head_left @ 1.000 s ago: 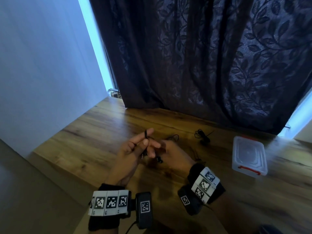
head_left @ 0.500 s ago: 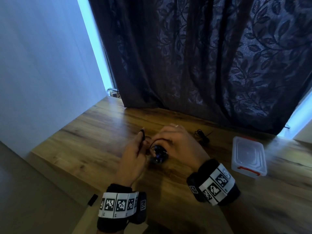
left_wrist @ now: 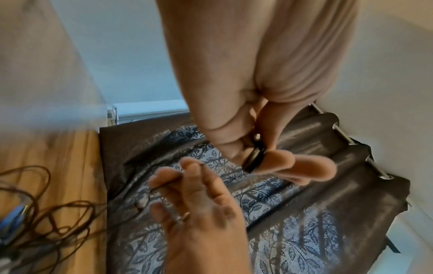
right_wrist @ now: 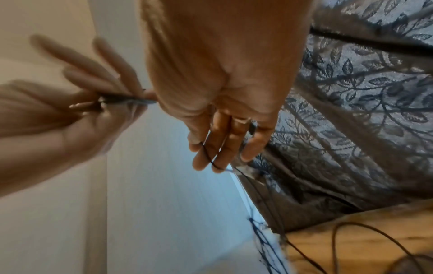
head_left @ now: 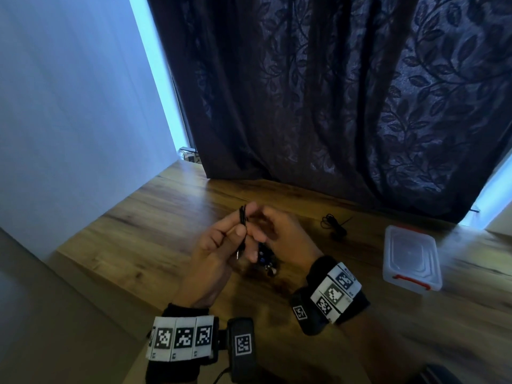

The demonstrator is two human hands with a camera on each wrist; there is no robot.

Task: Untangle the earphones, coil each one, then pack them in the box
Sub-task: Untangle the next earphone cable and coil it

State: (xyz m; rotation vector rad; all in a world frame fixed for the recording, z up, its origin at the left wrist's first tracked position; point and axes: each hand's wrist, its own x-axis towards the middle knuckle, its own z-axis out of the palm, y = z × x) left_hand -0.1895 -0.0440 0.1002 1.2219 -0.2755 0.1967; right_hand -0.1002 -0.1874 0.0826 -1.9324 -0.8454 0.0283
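Observation:
My left hand [head_left: 241,233] pinches a small coil of black earphone cable [head_left: 243,217] between thumb and fingers, held above the table; the same coil [left_wrist: 254,157] shows in the left wrist view. My right hand [head_left: 260,235] is close beside it, and the cable's free end [right_wrist: 208,157] runs across its fingertips [right_wrist: 199,163]. Earbuds [head_left: 266,261] dangle below both hands. More loose cable [left_wrist: 39,213] lies on the wood. A second black earphone [head_left: 333,227] lies bundled further right. The clear plastic box [head_left: 410,261] with red latches stands at the right, lid on.
The wooden table [head_left: 155,239] ends in an edge at the left and near side. A dark leaf-patterned curtain [head_left: 332,106] hangs down to the table's far side. A pale wall [head_left: 69,106] stands to the left.
My right hand has come off the top of my left fingers and drawn back to the right. The cable coil now stands up in clear view at my left fingertips.

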